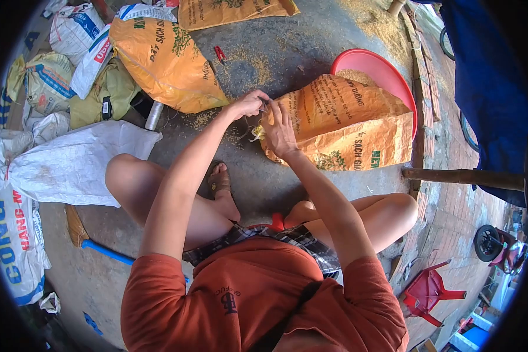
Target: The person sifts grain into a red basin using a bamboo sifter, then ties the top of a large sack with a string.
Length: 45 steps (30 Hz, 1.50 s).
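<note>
We have the orange sack (346, 126) lying on the concrete floor (276, 53), its far end against the red basin (387, 73), grain scattered about. Our left hand (249, 104) pinches shut on the pale string (253, 134) at the sack's mouth; our right hand (278, 132) lies half open on the gathered edge. If the string slips or the mouth sags, we judge more grain could spill.

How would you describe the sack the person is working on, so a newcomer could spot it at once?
Start at the red basin on the concrete floor. Lying across its front is the orange sack, with the left hand and right hand at its mouth. Unlike the other orange sacks, it overlaps the basin.
</note>
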### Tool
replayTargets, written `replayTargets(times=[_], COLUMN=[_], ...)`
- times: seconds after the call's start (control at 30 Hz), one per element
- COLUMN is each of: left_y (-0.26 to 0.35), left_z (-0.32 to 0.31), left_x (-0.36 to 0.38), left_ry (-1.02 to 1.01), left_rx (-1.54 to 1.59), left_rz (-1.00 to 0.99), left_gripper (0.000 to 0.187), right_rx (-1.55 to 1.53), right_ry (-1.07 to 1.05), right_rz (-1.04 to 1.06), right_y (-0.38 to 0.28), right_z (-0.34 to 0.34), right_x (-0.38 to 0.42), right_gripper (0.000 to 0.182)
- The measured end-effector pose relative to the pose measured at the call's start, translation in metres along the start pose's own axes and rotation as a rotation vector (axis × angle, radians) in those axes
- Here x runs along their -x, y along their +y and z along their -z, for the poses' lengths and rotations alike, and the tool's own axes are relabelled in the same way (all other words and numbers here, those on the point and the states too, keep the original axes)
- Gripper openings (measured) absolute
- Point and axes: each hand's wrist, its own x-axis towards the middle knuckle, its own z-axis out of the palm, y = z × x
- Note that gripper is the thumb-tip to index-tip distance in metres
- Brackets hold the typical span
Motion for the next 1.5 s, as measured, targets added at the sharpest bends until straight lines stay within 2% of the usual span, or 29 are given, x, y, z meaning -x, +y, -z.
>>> replayTargets(times=[0.07, 0.13, 0.2, 0.3, 0.43, 0.63, 0.73, 0.8, 0.87, 0.93, 1.0, 1.03, 1.1, 1.33, 1.37, 1.4, 1.43, 1.47, 1.5], left_y=[0.009, 0.000, -0.006, -0.009, -0.015, -0.037, -0.043, -0.048, -0.057, -0.067, -0.072, -0.073, -0.073, -0.073, -0.076, -0.078, -0.079, -0.081, -0.079], left_z=[-0.007, -0.007, -0.007, -0.007, -0.001, 0.008, 0.012, 0.008, 0.011, 0.008, 0.001, -0.004, -0.012, -0.032, -0.034, -0.038, -0.043, -0.049, -0.057], left_x=[0.005, -0.002, -0.006, -0.006, -0.003, 0.001, 0.007, 0.014, 0.016, 0.021, 0.026, 0.030, 0.032, 0.033, 0.033, 0.033, 0.033, 0.032, 0.032], left_ry=[-0.016, -0.024, -0.026, -0.078, -0.047, 0.027, -0.074, 0.002, -0.022, 0.053, 0.065, 0.090, 0.113, 0.110, 0.111, 0.122, 0.131, 0.130, 0.179], left_rx=[0.118, 0.168, 0.342, 0.393, 0.334, 0.204, 0.172, 0.027, -0.021, -0.075, -0.073, -0.047, -0.040, -0.005, -0.007, 0.175, 0.357, 0.356, 0.569], left_rz=[0.074, 0.046, 0.047, 0.067, 0.053, 0.079, 0.071, 0.082, 0.079, 0.095, 0.076, 0.071, 0.040, 0.027, 0.026, 0.112, 0.198, 0.197, 0.229], left_gripper=[0.036, 0.035, 0.036, 0.034, 0.032, 0.026, 0.018, 0.014, 0.017, 0.018, 0.020, 0.020, 0.021, 0.018, 0.018, 0.015, 0.012, 0.012, 0.008], right_rx=[-0.058, -0.117, -0.151, -0.147, -0.142, -0.175, -0.222, -0.352, -0.377, -0.402, -0.804, -0.804, -0.948, -0.708, -0.455, -0.204, -0.204, -0.225, -0.246], right_ry=[-0.014, -0.032, -0.125, -0.141, -0.199, -0.147, -0.143, -0.224, -0.188, -0.153, -0.371, -0.371, -0.278, -0.275, -0.237, -0.196, -0.195, -0.351, -0.508], right_rz=[0.009, 0.022, -0.081, -0.066, -0.043, -0.062, -0.099, -0.172, -0.218, -0.266, -0.610, -0.609, -0.739, -0.633, -0.531, -0.427, -0.427, -0.487, -0.545], right_y=[0.004, 0.004, 0.001, 0.003, 0.007, 0.008, 0.013, 0.015, 0.015, 0.013, 0.013, 0.014, 0.016, 0.020, 0.019, 0.016, 0.015, 0.016, 0.017], right_z=[-0.002, -0.002, -0.003, -0.002, -0.001, 0.000, -0.004, -0.010, -0.017, -0.009, 0.001, -0.004, -0.016, -0.021, -0.021, -0.015, -0.009, -0.004, -0.001], right_x=[0.001, 0.001, 0.003, 0.001, 0.000, 0.002, 0.004, 0.006, 0.008, 0.006, 0.003, 0.004, 0.006, 0.004, 0.002, -0.001, -0.006, -0.012, -0.017], right_gripper=[0.031, 0.030, 0.025, 0.025, 0.025, 0.025, 0.025, 0.025, 0.025, 0.024, 0.023, 0.023, 0.022, 0.031, 0.035, 0.039, 0.039, 0.041, 0.043])
